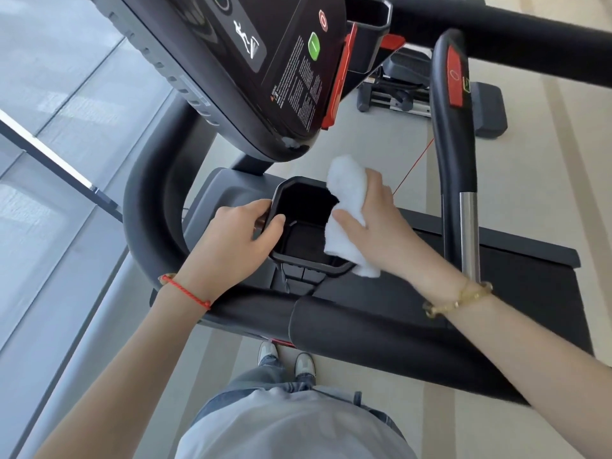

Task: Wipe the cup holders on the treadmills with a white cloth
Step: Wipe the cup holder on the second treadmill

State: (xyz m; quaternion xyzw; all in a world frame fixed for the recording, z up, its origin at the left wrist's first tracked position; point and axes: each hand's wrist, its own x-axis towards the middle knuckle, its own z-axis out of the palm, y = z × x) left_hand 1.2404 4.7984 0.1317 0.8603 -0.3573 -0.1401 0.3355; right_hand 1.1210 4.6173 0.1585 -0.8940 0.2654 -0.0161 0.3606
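1. The treadmill (381,326) is approached from its side; the console (265,61) overhangs the holder's far edge and crowds access.
2. The cup holder (298,233) is steadied, apparently for wiping, by the left hand (231,240), fingers curled over its left rim.
3. The white cloth (347,213) is gripped by the right hand (374,223) and pressed against the holder's right wall.

A pale floor (381,150) with lighter and darker beige stripes is seen on the right. On the left, a large glass window (43,104) is crossed by a dark frame bar (59,164) with a bright edge — soft daylight is let in through it. Farther back, another exercise machine (430,94) is set on the floor — black and metal.
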